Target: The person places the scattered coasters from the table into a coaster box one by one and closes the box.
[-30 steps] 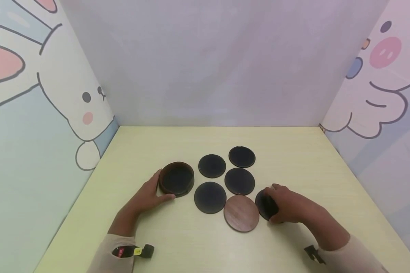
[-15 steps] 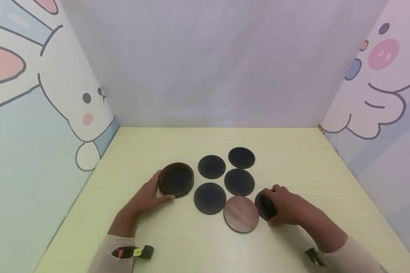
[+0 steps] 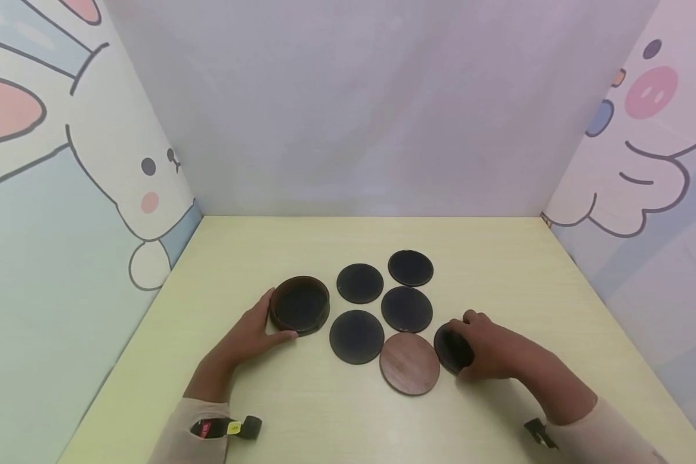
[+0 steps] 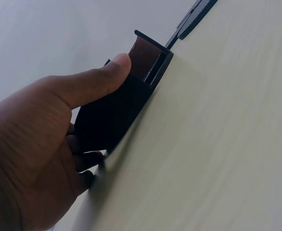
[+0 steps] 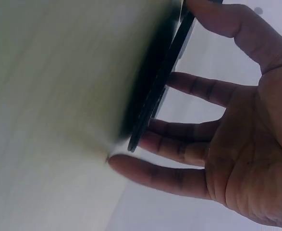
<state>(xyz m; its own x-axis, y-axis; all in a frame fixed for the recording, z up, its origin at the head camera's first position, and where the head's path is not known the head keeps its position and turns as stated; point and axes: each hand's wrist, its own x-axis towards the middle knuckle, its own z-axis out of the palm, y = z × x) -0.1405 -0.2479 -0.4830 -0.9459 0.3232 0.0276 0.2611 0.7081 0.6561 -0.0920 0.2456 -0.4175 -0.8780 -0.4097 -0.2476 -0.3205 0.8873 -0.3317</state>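
On the left of the head view, my left hand [image 3: 252, 335] grips a round dark coaster holder [image 3: 300, 282] with a brown inner wall. Thumb and fingers wrap its near-left side; the left wrist view shows a cutout in the holder's wall [image 4: 114, 113]. My right hand [image 3: 490, 351] holds a round black coaster [image 3: 449, 351] by its edges. In the right wrist view, thumb and fingers are at the rim of this coaster [image 5: 155, 91], close over the table. Left of it lies a brown wood-grain coaster [image 3: 409, 363].
Several black coasters lie flat between my hands: one near the holder [image 3: 356, 337], one behind it [image 3: 359, 283], one in the middle [image 3: 406, 309] and one farthest back [image 3: 410, 267]. The pale table [image 3: 255, 245] meets a plain back wall [image 3: 371, 129] and cartoon-printed side walls.
My right hand shifts only slightly at the black coaster, which stays at the same spot. My left hand and the holder have not moved.
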